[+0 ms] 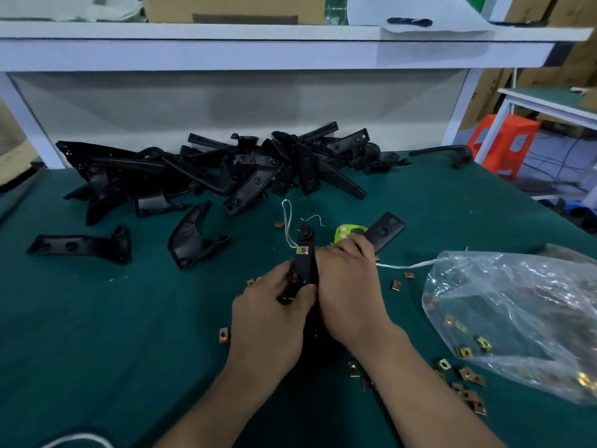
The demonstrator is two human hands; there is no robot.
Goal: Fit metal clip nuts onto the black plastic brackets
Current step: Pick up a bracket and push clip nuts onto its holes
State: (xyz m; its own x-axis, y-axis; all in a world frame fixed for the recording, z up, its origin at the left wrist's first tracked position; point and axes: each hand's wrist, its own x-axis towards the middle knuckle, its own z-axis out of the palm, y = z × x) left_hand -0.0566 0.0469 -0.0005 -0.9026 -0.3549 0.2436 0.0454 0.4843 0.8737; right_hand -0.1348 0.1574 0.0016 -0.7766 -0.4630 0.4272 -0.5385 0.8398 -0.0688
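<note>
The left hand (274, 315) grips the near part of a bracket (305, 268). Its fingers curl round the left edge, its thumb (307, 291) lies across the front, and brass-coloured nuts show between the fingers. The bracket is a narrow, matte black plastic bar that stands up and away from the hands. It has a rounded boss at its far tip and small holes along its face. One clip nut (303, 250), a small brass-coloured square with a hole in the middle, sits clipped over the bar just beyond the left fingertips.

The right hand (349, 286) lies against the bracket's right side, back upward. Its fingers curl over the near end of a flat black strip (386, 231) with two holes and rounded corners, which slants away to the right. I cannot tell whether the strip is part of the same bracket.

A green gadget (347, 232) lies just past the right knuckles, touching the strip. White string (287, 218) loops beyond the bracket's tip.

Loose nuts (224, 335) lie on the green table (113, 334) to the left of the left wrist, and more are scattered to the right of the right forearm. Farther right, a clear bag (517, 318) holds more of them. A pile (226, 169) of black brackets lies well beyond the hands, with single ones to the far left.
</note>
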